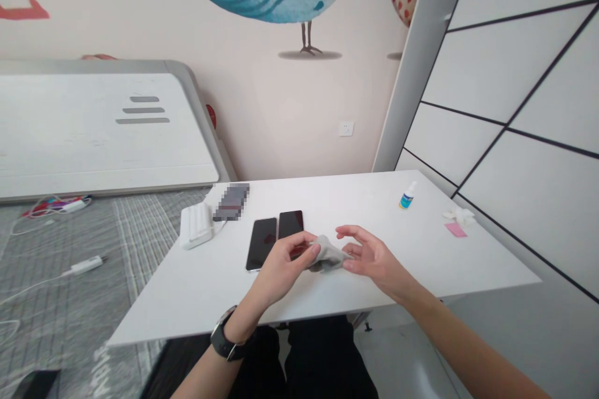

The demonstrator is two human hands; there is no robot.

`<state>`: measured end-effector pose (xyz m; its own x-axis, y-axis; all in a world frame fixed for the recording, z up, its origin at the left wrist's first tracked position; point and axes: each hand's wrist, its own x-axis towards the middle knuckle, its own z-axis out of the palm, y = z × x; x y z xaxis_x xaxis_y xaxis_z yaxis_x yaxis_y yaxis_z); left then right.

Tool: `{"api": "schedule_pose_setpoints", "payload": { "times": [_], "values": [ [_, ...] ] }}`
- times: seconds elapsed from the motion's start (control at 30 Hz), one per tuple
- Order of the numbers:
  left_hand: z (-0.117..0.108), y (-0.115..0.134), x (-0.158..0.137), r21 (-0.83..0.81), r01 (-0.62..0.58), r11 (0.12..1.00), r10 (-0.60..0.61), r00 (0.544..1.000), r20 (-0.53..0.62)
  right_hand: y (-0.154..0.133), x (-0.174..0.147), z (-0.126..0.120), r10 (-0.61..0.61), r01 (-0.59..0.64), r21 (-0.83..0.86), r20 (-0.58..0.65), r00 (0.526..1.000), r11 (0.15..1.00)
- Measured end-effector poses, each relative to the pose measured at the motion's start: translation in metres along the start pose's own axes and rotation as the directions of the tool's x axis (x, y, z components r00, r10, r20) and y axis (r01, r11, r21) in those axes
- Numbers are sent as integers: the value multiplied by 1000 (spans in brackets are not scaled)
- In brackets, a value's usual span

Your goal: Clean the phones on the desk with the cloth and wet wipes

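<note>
A small grey cloth (328, 254) hangs between both hands above the white table (327, 199). My left hand (283, 265), with a black watch on its wrist, pinches the cloth's left end. My right hand (369, 254) holds the right end with thumb and fingers, the other fingers spread. Just behind my left hand two black phones lie side by side, screens up: one (261, 243) on the left, the other (291, 224) partly hidden by my left fingers.
A small spray bottle with a blue label (407, 196) stands at the back right. A pink slip (455, 230) and crumpled white tissue (461, 216) lie near the right edge. A white power strip (196, 224) sits at the table's left corner. Bed with cables at left.
</note>
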<state>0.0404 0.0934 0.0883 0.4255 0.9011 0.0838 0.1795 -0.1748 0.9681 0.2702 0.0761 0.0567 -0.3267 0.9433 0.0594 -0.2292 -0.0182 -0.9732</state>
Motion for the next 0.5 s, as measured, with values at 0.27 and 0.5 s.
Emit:
{"api": "schedule_pose_setpoints", "payload": {
  "times": [0.27, 0.5],
  "values": [
    [9, 4, 0, 119, -5, 993, 3, 1000, 19, 5, 6, 5, 134, -143, 87, 100, 986, 986],
    [-3, -9, 5, 263, 32, 964, -40, 999, 25, 10, 11, -16, 36, -25, 79, -146, 989, 997]
  ]
}}
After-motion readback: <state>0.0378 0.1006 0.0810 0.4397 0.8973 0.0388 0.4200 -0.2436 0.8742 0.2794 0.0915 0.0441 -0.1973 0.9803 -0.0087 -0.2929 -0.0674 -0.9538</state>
